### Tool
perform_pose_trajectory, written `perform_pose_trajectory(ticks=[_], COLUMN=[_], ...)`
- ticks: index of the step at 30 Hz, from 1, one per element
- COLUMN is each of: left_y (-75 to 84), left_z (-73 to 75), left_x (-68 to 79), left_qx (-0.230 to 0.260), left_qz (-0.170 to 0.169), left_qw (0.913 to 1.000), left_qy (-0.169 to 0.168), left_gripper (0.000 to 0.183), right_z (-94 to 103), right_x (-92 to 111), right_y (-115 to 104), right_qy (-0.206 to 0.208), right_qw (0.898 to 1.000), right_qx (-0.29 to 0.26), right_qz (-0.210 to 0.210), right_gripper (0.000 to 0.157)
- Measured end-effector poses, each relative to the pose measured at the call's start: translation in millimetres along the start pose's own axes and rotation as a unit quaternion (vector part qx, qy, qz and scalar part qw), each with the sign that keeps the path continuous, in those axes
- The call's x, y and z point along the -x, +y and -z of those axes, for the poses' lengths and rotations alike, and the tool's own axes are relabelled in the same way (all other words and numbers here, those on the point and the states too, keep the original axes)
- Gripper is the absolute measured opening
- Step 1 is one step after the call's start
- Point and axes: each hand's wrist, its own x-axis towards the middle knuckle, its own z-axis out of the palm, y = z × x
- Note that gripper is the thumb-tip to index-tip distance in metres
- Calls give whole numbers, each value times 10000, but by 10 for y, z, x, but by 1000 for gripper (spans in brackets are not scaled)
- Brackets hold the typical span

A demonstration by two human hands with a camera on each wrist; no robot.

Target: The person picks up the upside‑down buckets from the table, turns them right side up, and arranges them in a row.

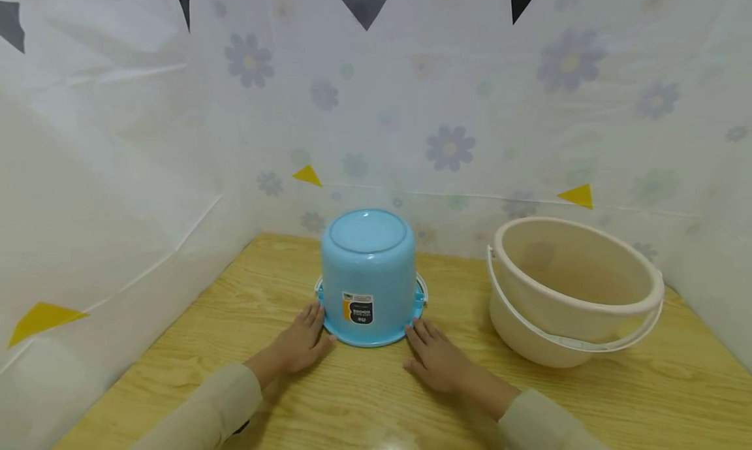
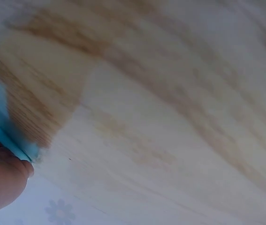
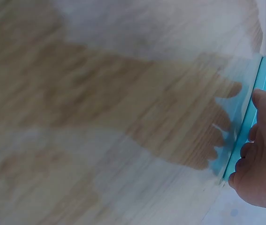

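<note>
A light blue plastic bucket (image 1: 384,277) stands upside down on the wooden table, base up, with a black and orange label (image 1: 360,307) on its near side. At the bucket's left rim lies my left hand (image 1: 301,343), palm down, its extended fingertips touching the rim. My right hand (image 1: 437,358) rests on the table at the right rim, fingers extended against it. The right wrist view shows that hand (image 3: 262,154) beside the blue rim (image 3: 245,124); in the left wrist view part of the other hand (image 2: 3,178) meets the rim (image 2: 3,138). The bucket's inside is hidden.
A larger beige bucket (image 1: 578,329) stands upright on the right, its white handle (image 1: 546,336) hanging down in front. The wood-grain table (image 1: 352,404) runs back to a white flowered sheet (image 1: 376,110). Another white sheet (image 1: 106,176) borders the left side.
</note>
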Motion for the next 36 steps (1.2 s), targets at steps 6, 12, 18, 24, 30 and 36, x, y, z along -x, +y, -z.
perform_pose_trajectory(ticks=[6, 12, 18, 24, 30, 36], left_y=[1, 24, 35, 50, 112, 159], left_z=[-1, 42, 44, 31, 40, 49], left_x=[26, 34, 16, 19, 60, 98], left_qx=[-303, -396, -329, -270, -284, -254], left_qz=[-52, -127, -109, -101, -158, -155], left_qw=[9995, 9991, 9994, 9996, 9993, 9993], left_qy=[35, 32, -101, -51, -170, -240], left_gripper=[73, 74, 75, 74, 74, 74], right_z=[1, 23, 26, 24, 34, 45], right_x=[-38, -80, -71, -36, 42, 102], right_y=[114, 153, 153, 174, 186, 188], right_qy=[107, 134, 171, 253, 157, 159], right_qw=[9999, 9998, 9996, 9996, 9998, 9999], right_qx=[-81, -82, -159, -34, 91, 44], right_qz=[-21, -135, -178, -146, -37, 19], right_gripper=[68, 68, 67, 67, 68, 68])
